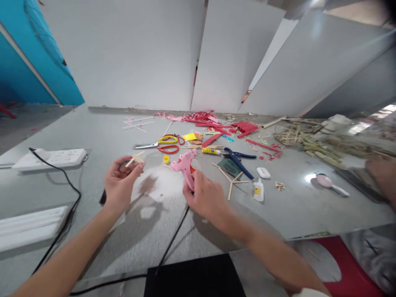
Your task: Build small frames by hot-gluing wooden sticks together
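Between the thumb and fingers of my left hand (121, 181) is a small piece of joined wooden sticks (135, 158), held above the table. My right hand (208, 199) is wrapped round the handle of a pink hot glue gun (185, 164), its black cord trailing down toward the table's front edge. Just beyond the glue gun lie a yellow cap (166, 159) and scissors (163, 144) with yellow and red handles. To its right are a yellow glue tube (210, 151), dark blue pliers (239, 160) and a branching frame of thin sticks (232, 181).
A white power strip (51, 160) and black cable (69, 181) occupy the left side. Red paper strips (213, 121) lie along the back partition (130, 57). A white glue bottle (258, 191) and a small handheld item (328, 181) sit rightward, near another person's hand (382, 175).
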`<state>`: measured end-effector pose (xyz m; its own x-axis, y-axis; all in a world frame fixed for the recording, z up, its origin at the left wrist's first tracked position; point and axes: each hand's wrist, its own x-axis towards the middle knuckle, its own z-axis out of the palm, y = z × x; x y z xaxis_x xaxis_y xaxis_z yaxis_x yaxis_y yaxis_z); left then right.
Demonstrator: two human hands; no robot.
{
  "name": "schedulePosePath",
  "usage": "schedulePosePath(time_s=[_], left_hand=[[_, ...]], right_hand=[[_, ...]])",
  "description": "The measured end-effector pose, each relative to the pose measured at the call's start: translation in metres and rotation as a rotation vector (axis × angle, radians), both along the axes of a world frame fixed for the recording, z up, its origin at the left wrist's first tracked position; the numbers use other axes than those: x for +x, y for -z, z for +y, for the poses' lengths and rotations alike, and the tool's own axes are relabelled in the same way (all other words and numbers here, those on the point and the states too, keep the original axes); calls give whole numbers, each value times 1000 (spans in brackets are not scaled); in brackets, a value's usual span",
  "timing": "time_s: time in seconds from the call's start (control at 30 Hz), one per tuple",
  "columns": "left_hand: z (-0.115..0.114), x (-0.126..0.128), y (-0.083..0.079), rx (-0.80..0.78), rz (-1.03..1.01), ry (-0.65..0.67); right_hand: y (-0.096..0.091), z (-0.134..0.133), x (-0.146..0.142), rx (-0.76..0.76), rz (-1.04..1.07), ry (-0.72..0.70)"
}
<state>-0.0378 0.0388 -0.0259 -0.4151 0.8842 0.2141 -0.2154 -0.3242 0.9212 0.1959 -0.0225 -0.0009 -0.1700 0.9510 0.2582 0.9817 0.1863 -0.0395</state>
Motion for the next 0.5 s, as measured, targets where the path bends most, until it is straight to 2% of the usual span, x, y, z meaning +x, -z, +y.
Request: schedulePosePath(time_s=[0.1,0.23,0.37,0.5], left_hand=[[4,-1,3,-26,16,12],[-1,5,11,-91,45,76],[-10,12,10,-129,47,156],[-12,12,9,-147,45,184]], right_hand=[[0,17,-9,-137,-34,74],[8,26,8,-244,-67,150],[11,22,42,-141,-42,244],[15,14,59,-98,97,204]])
